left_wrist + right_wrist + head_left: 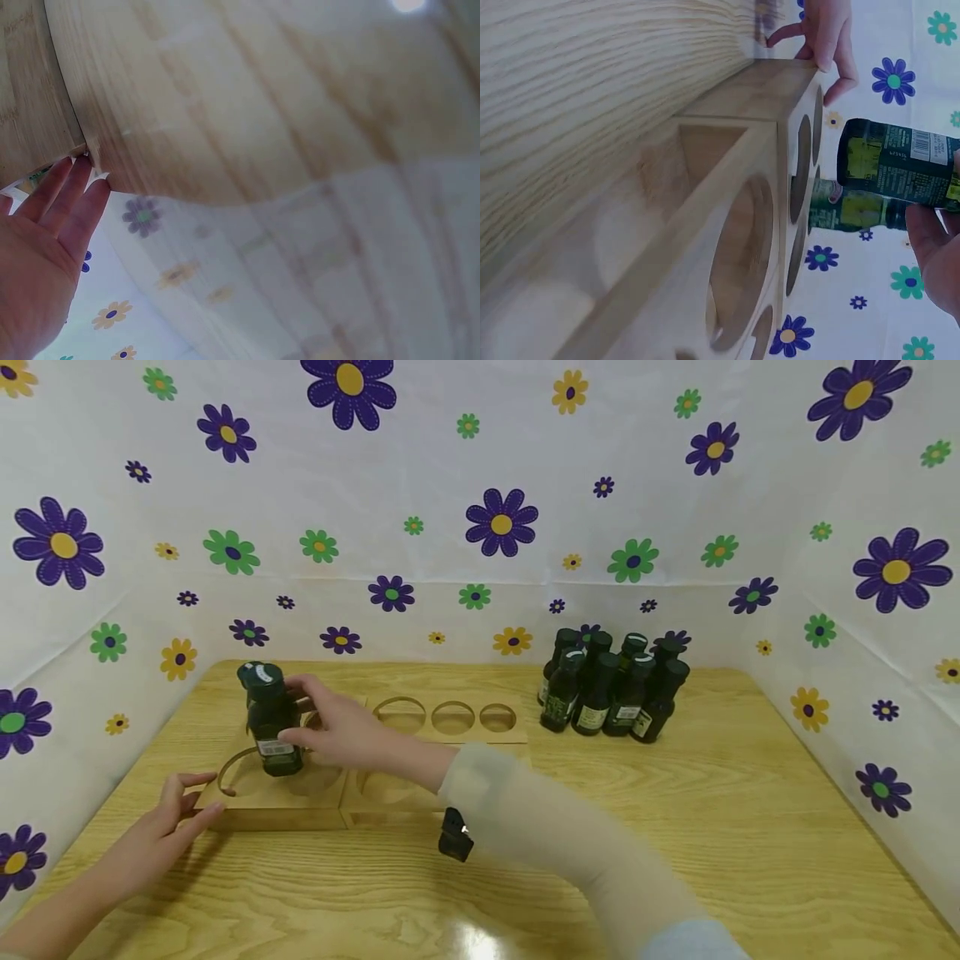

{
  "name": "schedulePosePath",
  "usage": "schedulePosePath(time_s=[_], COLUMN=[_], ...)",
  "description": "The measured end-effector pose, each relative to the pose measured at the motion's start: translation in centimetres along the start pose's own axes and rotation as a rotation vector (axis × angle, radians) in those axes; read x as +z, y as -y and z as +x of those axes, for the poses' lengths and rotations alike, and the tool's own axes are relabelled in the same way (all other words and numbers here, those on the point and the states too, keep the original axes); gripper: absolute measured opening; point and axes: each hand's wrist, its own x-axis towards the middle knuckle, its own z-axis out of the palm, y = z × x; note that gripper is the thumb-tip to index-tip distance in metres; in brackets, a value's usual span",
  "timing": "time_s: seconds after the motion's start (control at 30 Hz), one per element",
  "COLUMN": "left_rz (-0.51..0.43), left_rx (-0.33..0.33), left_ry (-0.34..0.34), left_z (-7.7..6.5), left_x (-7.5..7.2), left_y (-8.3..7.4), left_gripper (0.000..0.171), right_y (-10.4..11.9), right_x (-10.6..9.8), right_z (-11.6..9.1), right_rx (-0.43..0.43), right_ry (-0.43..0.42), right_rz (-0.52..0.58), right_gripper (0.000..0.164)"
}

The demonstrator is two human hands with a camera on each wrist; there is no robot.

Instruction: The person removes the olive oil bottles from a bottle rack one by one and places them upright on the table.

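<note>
My right hand (341, 731) grips a dark green glass bottle (273, 722) with a black cap, upright over the left wooden holder (277, 818), which has round holes. The right wrist view shows the held bottle (892, 161) with its base pointing at the holder and clear of the holes. Behind it stands a second green bottle (851, 210), set in a back hole and mostly hidden in the head view. My left hand (168, 835) touches the holder's front left corner. Its fingers (84, 214) look fairly straight in the left wrist view.
Beside the left holder sits another wooden holder (487, 735) with round holes of different sizes, partly covered by my right arm. Several dark bottles (592, 697) stand grouped at the back right of the wood-grain table (675, 827). Flower-patterned cloth (450, 468) surrounds the table.
</note>
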Motion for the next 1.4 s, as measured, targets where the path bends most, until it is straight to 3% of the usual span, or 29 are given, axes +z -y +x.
schedulePosePath(time_s=[0.2, 0.53, 0.77, 1.07, 1.4], left_rz=[-0.011, -0.063, -0.06, -0.043, -0.018], left_rx=[0.017, 0.019, 0.019, 0.022, 0.025], left_ry=[-0.01, -0.007, -0.008, 0.0, -0.016], left_z=[0.1, 0.1, 0.0, 0.0, 0.0], left_x=[0.1, -0.1, -0.1, 0.0, -0.1], left_y=[0.0, 0.0, 0.1, 0.0, 0.0], left_gripper=[0.048, 0.047, 0.047, 0.045, 0.046], right_y=[-0.6, -2.6, -4.7, -6.5, -8.6], right_x=[-3.3, -8.7, -11.4, -14.5, -16.5], right_z=[-2.6, -7.4, -11.0, -15.9, -21.2], right_rx=[-0.014, -0.046, 0.024, 0.074, 0.215], right_ry=[-0.041, -0.179, -0.252, -0.399, -0.484], right_rz=[0.072, 0.103, 0.132, 0.049, -0.067], right_gripper=[0.052, 0.049, 0.049, 0.048, 0.048])
